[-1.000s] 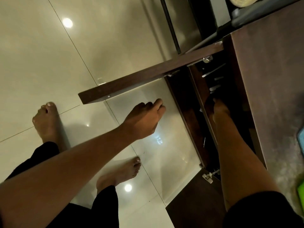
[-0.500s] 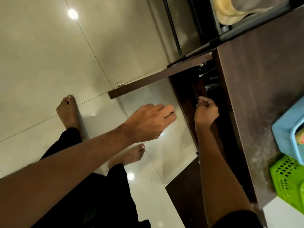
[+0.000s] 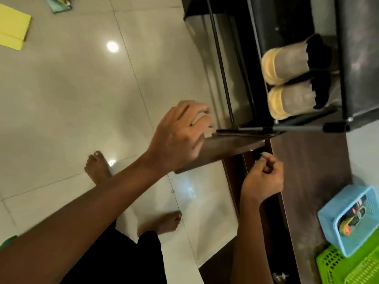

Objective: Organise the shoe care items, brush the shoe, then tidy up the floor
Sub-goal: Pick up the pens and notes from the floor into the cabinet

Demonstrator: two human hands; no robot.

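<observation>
My left hand (image 3: 180, 132) hovers at the top edge of the brown cabinet door (image 3: 229, 148); its fingers are blurred and loosely bent, with nothing seen in them. My right hand (image 3: 264, 177) is curled in a loose fist just outside the dark cabinet opening (image 3: 254, 201), and I see nothing in it. A blue basket (image 3: 328, 222) holding a polish tin and other shoe care items stands on the cabinet top (image 3: 307, 171). Next to it is a green basket (image 3: 336, 267). A pair of grey shoes with yellow soles (image 3: 291, 78) sits on the black rack (image 3: 256, 48).
The floor is glossy cream tile (image 3: 71, 99), and my bare feet stand on it left of the cabinet. A yellow sheet (image 3: 12, 27) and a greenish item (image 3: 59, 5) lie at the far left. A thin black rack pole (image 3: 221, 64) rises just beyond the door.
The cabinet door has swung much nearer to shut. My left hand rose to the door's edge. My right hand came out of the cabinet. The view lifted towards the rack and baskets.
</observation>
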